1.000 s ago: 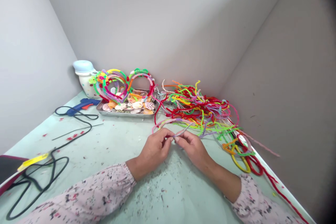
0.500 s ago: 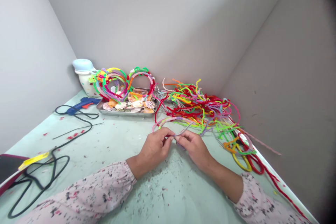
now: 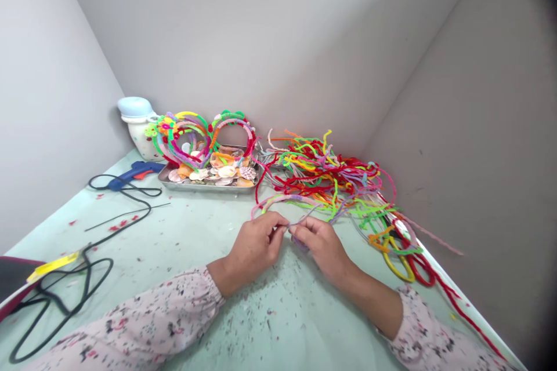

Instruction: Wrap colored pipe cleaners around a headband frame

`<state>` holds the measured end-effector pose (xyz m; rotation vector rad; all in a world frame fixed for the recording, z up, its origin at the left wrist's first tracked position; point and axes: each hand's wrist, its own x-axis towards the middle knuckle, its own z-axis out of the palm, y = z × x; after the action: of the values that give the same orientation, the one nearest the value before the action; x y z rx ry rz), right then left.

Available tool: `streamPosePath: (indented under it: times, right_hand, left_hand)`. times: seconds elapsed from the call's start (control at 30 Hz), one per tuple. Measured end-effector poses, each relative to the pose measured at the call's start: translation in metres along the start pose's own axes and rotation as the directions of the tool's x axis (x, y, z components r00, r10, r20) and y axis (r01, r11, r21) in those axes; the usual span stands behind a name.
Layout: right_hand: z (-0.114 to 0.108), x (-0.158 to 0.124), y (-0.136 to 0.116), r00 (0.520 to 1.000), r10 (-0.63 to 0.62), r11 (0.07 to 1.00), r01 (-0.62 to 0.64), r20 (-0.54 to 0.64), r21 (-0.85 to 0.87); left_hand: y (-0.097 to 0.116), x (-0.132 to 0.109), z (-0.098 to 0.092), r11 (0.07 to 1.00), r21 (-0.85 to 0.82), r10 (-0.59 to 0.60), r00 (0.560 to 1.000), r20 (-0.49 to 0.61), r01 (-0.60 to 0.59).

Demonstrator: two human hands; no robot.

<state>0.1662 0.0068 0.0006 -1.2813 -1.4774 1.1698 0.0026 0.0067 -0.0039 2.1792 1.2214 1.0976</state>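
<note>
My left hand (image 3: 260,242) and my right hand (image 3: 324,248) meet fingertip to fingertip over the middle of the table. Between them runs a purple pipe cleaner (image 3: 306,214), pinched by thumb and forefinger on both sides. Its free end sticks up to the right, and more purple fuzz shows under my right fingers. Just behind my hands lies a headband wrapped in pink, lilac and green pipe cleaner (image 3: 282,198); my fingers hide its near part, so I cannot tell whether the purple piece joins it.
Tangled pipe cleaners (image 3: 313,171) heap at the back right, near red-and-yellow-handled scissors (image 3: 421,269). A metal tray (image 3: 204,187) holds shells and finished headbands (image 3: 232,122). At left are a blue glue gun (image 3: 134,174), its black cord (image 3: 148,211) and a lidded cup (image 3: 141,133).
Both hands keep their pinch almost in place, with only a slight shift of the purple pipe cleaner. The whole view has drifted a little.
</note>
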Motion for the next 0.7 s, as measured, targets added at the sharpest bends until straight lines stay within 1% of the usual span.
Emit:
streamPosePath:
  times: [0.13, 0.2, 0.27, 0.33, 0.37, 0.4, 0.43, 0.47, 0.5, 0.53, 0.57, 0.63, 0.67, 0.7]
  right_hand:
    - [0.000, 0.000, 0.000, 1.000, 0.003, 1.000, -0.003, 0.004, -0.010]
    - [0.001, 0.001, 0.002, 1.000, -0.015, 1.000, 0.015, 0.011, -0.026]
    - [0.003, 0.001, 0.003, 0.997, -0.074, 0.995, 0.074, 0.002, -0.064]
    - [0.004, 0.000, 0.005, 0.981, -0.185, 0.975, 0.176, -0.056, -0.135]
    - [0.004, -0.002, 0.005, 0.961, -0.257, 0.954, 0.236, -0.100, -0.183]
    - [0.004, -0.003, 0.005, 0.930, -0.338, 0.924, 0.300, -0.142, -0.237]
    - [0.003, -0.005, 0.005, 0.889, -0.424, 0.884, 0.364, -0.172, -0.294]
    - [0.002, -0.007, 0.004, 0.844, -0.507, 0.834, 0.430, -0.174, -0.346]
    - [0.001, -0.010, 0.003, 0.800, -0.583, 0.776, 0.499, -0.140, -0.386]
    - [0.000, -0.012, 0.002, 0.763, -0.643, 0.716, 0.567, -0.068, -0.408]
    - [0.000, -0.013, 0.001, 0.732, -0.681, 0.658, 0.628, 0.028, -0.415]
    - [0.001, -0.015, 0.001, 0.690, -0.682, 0.573, 0.709, 0.240, -0.410]
    - [0.002, -0.015, 0.001, 0.681, -0.654, 0.551, 0.727, 0.329, -0.409]
    - [0.004, -0.015, 0.002, 0.682, -0.618, 0.542, 0.730, 0.391, -0.417]
  left_hand:
    - [0.001, 0.000, 0.000, 1.000, -0.005, 0.002, 1.000, 0.002, -0.002]
    - [0.001, -0.001, 0.000, 0.999, -0.031, -0.019, 1.000, -0.007, 0.018]
    - [0.001, -0.001, 0.001, 0.995, -0.073, -0.063, 0.998, -0.030, 0.061]
    - [0.001, 0.000, 0.001, 0.985, -0.133, -0.119, 0.991, -0.062, 0.110]
    - [0.001, 0.000, 0.001, 0.977, -0.167, -0.147, 0.986, -0.077, 0.132]
    - [0.000, 0.001, 0.001, 0.967, -0.203, -0.174, 0.981, -0.090, 0.153]
    - [0.000, 0.001, 0.001, 0.956, -0.237, -0.200, 0.974, -0.102, 0.171]
    - [0.000, 0.002, 0.001, 0.945, -0.267, -0.223, 0.968, -0.111, 0.187]
    - [0.000, 0.002, 0.001, 0.936, -0.291, -0.242, 0.963, -0.120, 0.199]
    - [0.000, 0.003, 0.001, 0.927, -0.311, -0.258, 0.958, -0.126, 0.209]
    - [0.000, 0.003, 0.000, 0.919, -0.331, -0.270, 0.954, -0.131, 0.215]
    - [-0.001, 0.004, 0.001, 0.903, -0.373, -0.282, 0.949, -0.142, 0.213]
    - [-0.001, 0.004, 0.001, 0.897, -0.391, -0.284, 0.947, -0.150, 0.207]
    - [-0.001, 0.003, 0.001, 0.893, -0.404, -0.283, 0.946, -0.161, 0.198]
